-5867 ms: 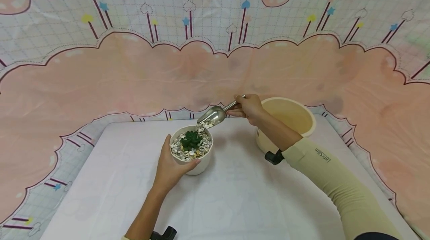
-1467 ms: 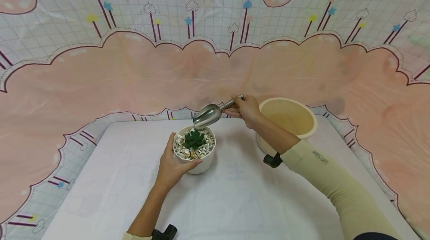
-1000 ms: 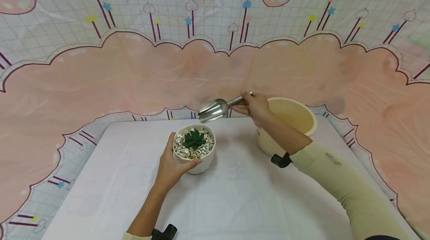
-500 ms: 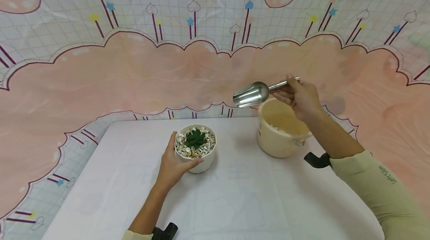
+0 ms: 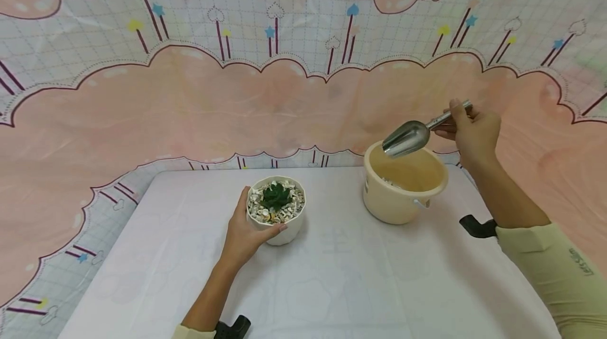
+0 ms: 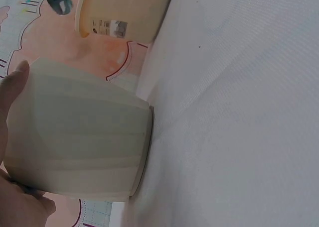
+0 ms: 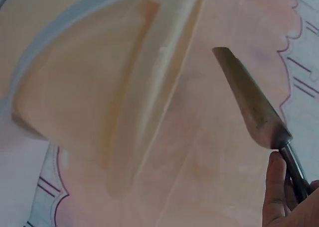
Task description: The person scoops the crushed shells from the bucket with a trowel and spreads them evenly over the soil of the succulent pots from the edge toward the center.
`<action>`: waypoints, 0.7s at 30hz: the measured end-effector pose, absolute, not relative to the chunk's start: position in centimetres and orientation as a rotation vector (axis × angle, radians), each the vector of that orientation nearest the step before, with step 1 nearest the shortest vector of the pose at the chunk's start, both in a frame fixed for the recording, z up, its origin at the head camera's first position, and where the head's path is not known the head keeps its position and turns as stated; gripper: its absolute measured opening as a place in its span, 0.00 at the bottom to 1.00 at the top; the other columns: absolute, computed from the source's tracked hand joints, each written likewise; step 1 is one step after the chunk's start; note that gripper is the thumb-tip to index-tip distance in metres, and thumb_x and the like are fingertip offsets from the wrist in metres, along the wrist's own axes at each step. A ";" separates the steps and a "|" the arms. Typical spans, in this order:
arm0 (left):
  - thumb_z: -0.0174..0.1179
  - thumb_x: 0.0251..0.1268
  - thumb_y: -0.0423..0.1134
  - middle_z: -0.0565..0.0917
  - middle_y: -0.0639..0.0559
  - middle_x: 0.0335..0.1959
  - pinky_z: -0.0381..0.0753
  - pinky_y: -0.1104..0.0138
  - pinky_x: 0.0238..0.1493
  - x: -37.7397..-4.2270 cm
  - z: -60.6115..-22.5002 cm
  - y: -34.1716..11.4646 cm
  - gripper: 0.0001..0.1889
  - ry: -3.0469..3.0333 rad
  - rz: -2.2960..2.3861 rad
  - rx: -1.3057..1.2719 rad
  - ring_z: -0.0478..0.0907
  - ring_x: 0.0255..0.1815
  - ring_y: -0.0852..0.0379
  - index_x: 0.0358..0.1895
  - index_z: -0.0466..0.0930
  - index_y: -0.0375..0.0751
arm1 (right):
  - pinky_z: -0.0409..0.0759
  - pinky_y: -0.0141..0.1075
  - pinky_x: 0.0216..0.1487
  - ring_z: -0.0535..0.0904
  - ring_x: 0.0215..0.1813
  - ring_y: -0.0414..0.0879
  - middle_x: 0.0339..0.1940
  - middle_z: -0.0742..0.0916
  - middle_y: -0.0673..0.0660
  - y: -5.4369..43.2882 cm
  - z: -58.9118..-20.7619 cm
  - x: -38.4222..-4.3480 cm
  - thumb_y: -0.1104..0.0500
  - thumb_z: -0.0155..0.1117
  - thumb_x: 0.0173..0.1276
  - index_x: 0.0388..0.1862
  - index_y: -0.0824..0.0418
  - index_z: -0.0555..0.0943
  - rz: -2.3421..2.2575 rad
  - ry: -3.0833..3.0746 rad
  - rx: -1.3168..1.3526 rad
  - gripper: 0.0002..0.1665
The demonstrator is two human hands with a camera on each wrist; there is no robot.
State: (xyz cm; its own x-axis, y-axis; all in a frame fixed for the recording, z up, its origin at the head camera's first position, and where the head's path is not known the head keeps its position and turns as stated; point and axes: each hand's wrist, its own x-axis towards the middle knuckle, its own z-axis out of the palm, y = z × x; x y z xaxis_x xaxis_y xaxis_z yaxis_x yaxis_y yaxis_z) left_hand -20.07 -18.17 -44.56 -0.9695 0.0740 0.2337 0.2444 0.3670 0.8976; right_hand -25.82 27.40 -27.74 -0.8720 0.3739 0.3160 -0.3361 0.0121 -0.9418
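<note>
My left hand [image 5: 248, 233] grips the side of a white flower pot [image 5: 289, 231] on the table, thumb along its front. In the pot a small green succulent [image 5: 275, 196] is ringed by pale pebbles [image 5: 260, 213]. The left wrist view shows the pot's faceted wall [image 6: 84, 132] with fingers at its rim. My right hand [image 5: 478, 133] holds a metal scoop [image 5: 409, 137] by its handle, above a cream bucket [image 5: 395, 207]. The scoop's blade overlaps the bucket's opening in the head view, and no pebbles show in it. In the right wrist view the scoop [image 7: 251, 102] is beside the bucket.
Some pebbles [image 5: 391, 183] lie inside the bucket, mostly hidden by its wall. A wire handle end [image 5: 421, 203] sticks out at its front. The white table [image 5: 332, 286] reaches back to a patterned cloth backdrop [image 5: 227, 112].
Pebbles poured from the scoop into the pot earlier. Since then my right hand has carried the scoop right, from the pot to over the bucket. My left hand still holds the pot.
</note>
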 end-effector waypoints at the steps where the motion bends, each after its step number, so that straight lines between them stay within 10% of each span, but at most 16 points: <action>1: 0.85 0.49 0.44 0.61 0.40 0.82 0.58 0.40 0.77 -20.1 -44.6 -18.2 0.64 -2.464 -1.659 -0.293 0.58 0.81 0.42 0.85 0.49 0.41 | 0.87 0.32 0.35 0.90 0.31 0.41 0.28 0.90 0.53 27.5 -28.0 -26.0 0.53 0.64 0.79 0.44 0.73 0.82 1.868 -1.846 -0.042 0.20; 7: 0.86 0.48 0.44 0.62 0.42 0.81 0.59 0.41 0.77 -20.1 -44.8 -18.2 0.64 -2.469 -1.656 -0.291 0.59 0.81 0.43 0.85 0.50 0.41 | 0.86 0.30 0.34 0.88 0.29 0.35 0.27 0.90 0.44 27.4 -30.2 -26.6 0.48 0.60 0.82 0.49 0.75 0.83 1.507 -2.197 -0.033 0.27; 21: 0.84 0.51 0.47 0.57 0.36 0.83 0.56 0.40 0.78 -19.8 -44.5 -18.2 0.65 -2.514 -1.578 -0.281 0.54 0.83 0.39 0.85 0.46 0.35 | 0.89 0.41 0.36 0.87 0.26 0.41 0.30 0.89 0.60 25.8 -34.2 -29.1 0.51 0.54 0.86 0.56 0.82 0.80 1.418 -2.757 -0.038 0.30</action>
